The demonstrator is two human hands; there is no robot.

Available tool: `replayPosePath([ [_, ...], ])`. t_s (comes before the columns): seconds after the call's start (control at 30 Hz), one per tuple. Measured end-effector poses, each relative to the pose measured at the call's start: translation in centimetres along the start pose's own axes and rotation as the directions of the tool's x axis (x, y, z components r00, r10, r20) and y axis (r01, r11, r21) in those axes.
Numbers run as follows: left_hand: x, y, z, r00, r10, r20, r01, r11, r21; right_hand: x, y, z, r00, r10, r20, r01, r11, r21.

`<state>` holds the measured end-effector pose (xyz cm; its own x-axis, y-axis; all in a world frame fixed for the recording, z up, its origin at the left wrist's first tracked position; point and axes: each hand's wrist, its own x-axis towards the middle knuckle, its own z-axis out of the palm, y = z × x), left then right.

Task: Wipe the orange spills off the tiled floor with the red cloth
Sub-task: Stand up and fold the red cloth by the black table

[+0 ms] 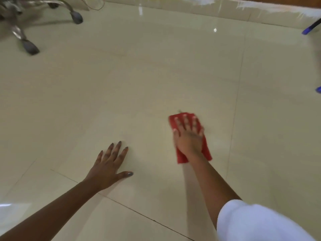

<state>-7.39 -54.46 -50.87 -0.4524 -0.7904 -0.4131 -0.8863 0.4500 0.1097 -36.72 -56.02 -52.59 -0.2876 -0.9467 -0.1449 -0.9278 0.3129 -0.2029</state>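
My right hand [188, 134] lies flat on the folded red cloth [206, 150], pressing it against the glossy beige tiled floor [156, 75]; the hand and cloth look motion-blurred. Red fabric shows beyond the fingertips and on both sides of the wrist. My left hand [109, 166] rests palm down on the tiles to the left of the cloth, fingers spread, holding nothing. No orange spill is plain to see on the tiles around the cloth; anything under the cloth is hidden.
A chrome office-chair base with dark castors [29, 46] stands at the far left. A tiled skirting [208, 13] runs along the far wall. Blue objects [311, 28] poke in at the right edge. A white sleeve [260, 223] fills the lower right corner.
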Motion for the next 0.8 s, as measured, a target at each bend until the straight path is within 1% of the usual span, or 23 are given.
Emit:
replayPosePath([
  [0.03,-0.2,-0.1,0.0,1.0,-0.007,0.018,0.007,1.0,0.004,-0.1,0.1,0.0,0.996,0.093,-0.003,-0.093,0.996,0.014],
  [0.07,-0.1,0.1,-0.1,0.999,-0.014,0.033,0.014,1.0,-0.005,-0.6,-0.1,0.0,0.993,0.12,-0.004,-0.12,0.993,0.012],
  [0.1,-0.2,0.5,-0.2,0.998,-0.029,0.05,0.03,0.999,-0.024,-1.9,-0.8,0.4,0.997,0.079,-0.017,-0.079,0.997,0.007],
  [0.13,-0.2,0.8,-0.2,0.997,-0.05,0.064,0.053,0.997,-0.048,-3.4,-1.8,0.9,0.999,-0.015,-0.043,0.016,1.0,0.02],
  [0.2,-0.7,2.0,-0.3,0.991,-0.095,0.091,0.104,0.989,-0.101,-7.0,-3.3,1.5,0.971,-0.232,-0.066,0.236,0.97,0.06],
  [0.23,-1.1,3.0,-0.5,0.99,-0.108,0.088,0.12,0.982,-0.145,-8.6,-3.6,1.5,0.948,-0.311,-0.067,0.317,0.943,0.1],
  [0.27,-1.7,4.4,-0.8,0.989,-0.13,0.076,0.144,0.964,-0.222,-10.0,-3.6,1.3,0.934,-0.351,-0.071,0.358,0.916,0.182],
  [0.3,-2.1,5.8,-1.2,0.983,-0.177,0.045,0.182,0.924,-0.335,-10.9,-3.6,1.0,0.937,-0.341,-0.071,0.346,0.887,0.306],
  [0.33,-2.5,7.1,-1.5,0.966,-0.259,0.011,0.233,0.849,-0.474,-11.5,-3.6,0.6,0.959,-0.278,-0.057,0.271,0.841,0.468],
  [0.37,-2.8,8.6,-2.6,0.939,-0.344,0.006,0.272,0.733,-0.623,-11.8,-3.5,-0.5,0.985,-0.17,-0.018,0.143,0.764,0.629],
  [0.4,-2.9,10.0,-3.7,0.914,-0.4,0.064,0.3,0.561,-0.772,-11.7,-3.6,-1.8,0.997,-0.068,0.042,0.012,0.65,0.76],
  [0.43,-3.0,11.5,-4.9,0.902,-0.393,0.177,0.323,0.345,-0.881,-11.7,-3.6,-3.5,0.995,-0.001,0.096,-0.08,0.545,0.835],
  [0.47,-3.0,12.9,-6.1,0.904,-0.313,0.291,0.345,0.131,-0.93,-11.7,-3.6,-5.0,0.991,0.038,0.128,-0.13,0.478,0.869],
  [0.5,-3.0,14.1,-7.2,0.91,-0.208,0.359,0.366,-0.003,-0.93,-11.9,-3.5,-6.6,0.986,0.066,0.152,-0.166,0.425,0.89],
  [0.53,-3.0,15.2,-8.4,0.916,-0.113,0.384,0.379,-0.061,-0.923,-12.1,-3.3,-8.1,0.98,0.088,0.179,-0.199,0.369,0.908],
  [0.6,-3.4,17.4,-11.1,0.921,-0.006,0.389,0.386,-0.101,-0.917,-13.1,-3.2,-11.5,0.966,0.111,0.234,-0.255,0.267,0.929],
  [0.67,-4.1,19.1,-14.2,0.92,0.021,0.39,0.389,-0.15,-0.909,-13.8,-2.5,-15.0,0.949,0.122,0.29,-0.305,0.137,0.942],
  [0.73,-5.1,20.2,-17.0,0.927,0.053,0.372,0.374,-0.237,-0.897,-14.6,-1.9,-18.7,0.939,0.121,0.321,-0.323,-0.009,0.946],
  [0.77,-6.0,20.9,-19.3,0.927,0.085,0.366,0.375,-0.272,-0.886,-15.1,-1.4,-21.5,0.936,0.119,0.332,-0.327,-0.062,0.943],
  [0.8,-6.8,21.5,-21.3,0.927,0.117,0.356,0.375,-0.304,-0.876,-15.7,-1.0,-23.9,0.932,0.12,0.342,-0.333,-0.09,0.939],
])
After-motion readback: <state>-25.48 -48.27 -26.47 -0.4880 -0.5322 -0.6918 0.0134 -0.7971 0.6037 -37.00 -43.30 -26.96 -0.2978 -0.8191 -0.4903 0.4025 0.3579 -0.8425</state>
